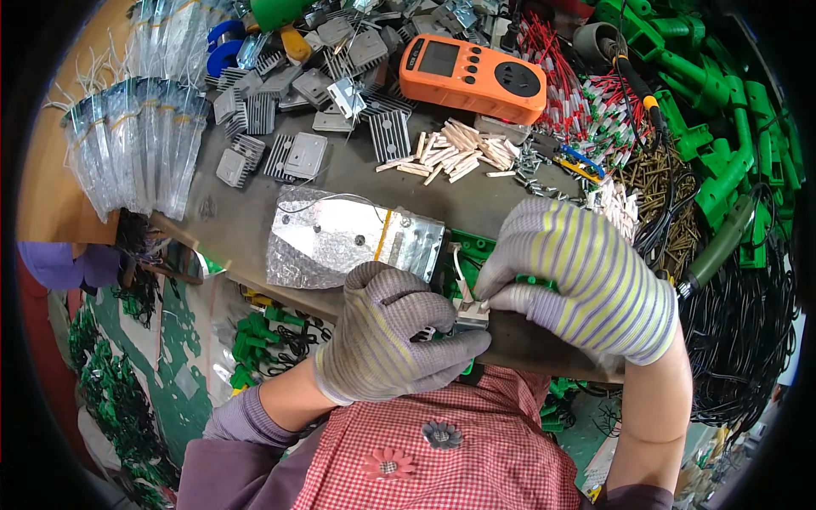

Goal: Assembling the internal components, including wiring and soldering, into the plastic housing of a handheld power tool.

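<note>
My left hand [399, 333], in a grey striped glove, is closed at the table's near edge. Its thumb and fingers grip a small metal-and-white part [473, 316]. A short white wire [462, 276] rises from this part toward a green plastic housing [473, 246] on the table. My right hand [586, 285], in a grey glove with yellow and purple stripes, pinches at the part's top right; what lies between its fingertips is too small to make out. Just beyond my left hand lies a bubble-wrapped metal plate [336, 236] with a yellow band [383, 235].
Finned metal heat sinks [308, 156] are piled at the back, beside an orange meter [473, 78]. Pale ceramic sticks [463, 151], screws [534, 161] and red-and-white wired parts [552, 89] lie behind my right hand. Green housings [722, 127] and black cables [735, 340] crowd the right; wrapped bundles [140, 144] lie left.
</note>
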The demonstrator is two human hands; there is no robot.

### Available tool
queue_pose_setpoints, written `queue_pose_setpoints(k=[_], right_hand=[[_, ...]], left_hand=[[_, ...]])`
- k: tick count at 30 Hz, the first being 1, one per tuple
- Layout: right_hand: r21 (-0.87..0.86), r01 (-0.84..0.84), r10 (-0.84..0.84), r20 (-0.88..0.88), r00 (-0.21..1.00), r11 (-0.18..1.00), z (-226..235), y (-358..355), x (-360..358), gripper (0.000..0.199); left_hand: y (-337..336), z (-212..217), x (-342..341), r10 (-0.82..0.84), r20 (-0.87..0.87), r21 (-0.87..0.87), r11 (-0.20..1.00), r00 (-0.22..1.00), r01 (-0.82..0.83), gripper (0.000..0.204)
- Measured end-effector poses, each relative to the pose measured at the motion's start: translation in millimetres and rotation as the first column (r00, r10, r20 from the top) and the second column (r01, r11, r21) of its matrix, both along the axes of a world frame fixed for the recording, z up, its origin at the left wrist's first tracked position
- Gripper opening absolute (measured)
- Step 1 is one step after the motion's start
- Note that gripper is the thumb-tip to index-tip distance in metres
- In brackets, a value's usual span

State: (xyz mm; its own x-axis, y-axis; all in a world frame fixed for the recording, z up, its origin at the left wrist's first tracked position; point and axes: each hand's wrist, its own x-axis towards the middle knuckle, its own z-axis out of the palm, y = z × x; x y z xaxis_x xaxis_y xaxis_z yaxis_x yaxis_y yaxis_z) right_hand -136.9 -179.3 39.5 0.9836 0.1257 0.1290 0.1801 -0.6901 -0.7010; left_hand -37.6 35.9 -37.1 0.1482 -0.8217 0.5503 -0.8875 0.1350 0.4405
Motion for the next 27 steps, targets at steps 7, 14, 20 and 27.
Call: queue_pose_setpoints(k=[7, 14, 20, 27], right_hand=[[-0.046, 0.192, -0.195, -0.073, 0.978, 0.980, 4.9, 17.4, -2.3, 0.007], [-0.005, 0.240, -0.240, -0.092, 0.967, 0.971, 3.6, 19.4, -2.1, 0.009], [-0.033, 0.256, -0.258, -0.132, 0.957, 0.966, 8.0, 14.8, -0.8, 0.006], [-0.028, 0.165, -0.167, -0.115, 0.979, 0.986, 3.6, 9.4, -0.4, 0.009]], left_hand=[[-2.4, 3.6, -1.9, 0.021, 0.019, 0.024, 0.999, 1.000, -0.022, 0.034], [-3.7, -1.0, -4.1, 0.024, 0.006, -0.002, 1.000, 1.000, -0.024, 0.033], [-3.0, -1.1, -4.7, 0.043, 0.006, -0.008, 0.999, 0.999, -0.043, 0.034], [-3.5, 0.9, -3.5, 0.039, 0.016, -0.014, 0.999, 0.999, -0.038, 0.037]])
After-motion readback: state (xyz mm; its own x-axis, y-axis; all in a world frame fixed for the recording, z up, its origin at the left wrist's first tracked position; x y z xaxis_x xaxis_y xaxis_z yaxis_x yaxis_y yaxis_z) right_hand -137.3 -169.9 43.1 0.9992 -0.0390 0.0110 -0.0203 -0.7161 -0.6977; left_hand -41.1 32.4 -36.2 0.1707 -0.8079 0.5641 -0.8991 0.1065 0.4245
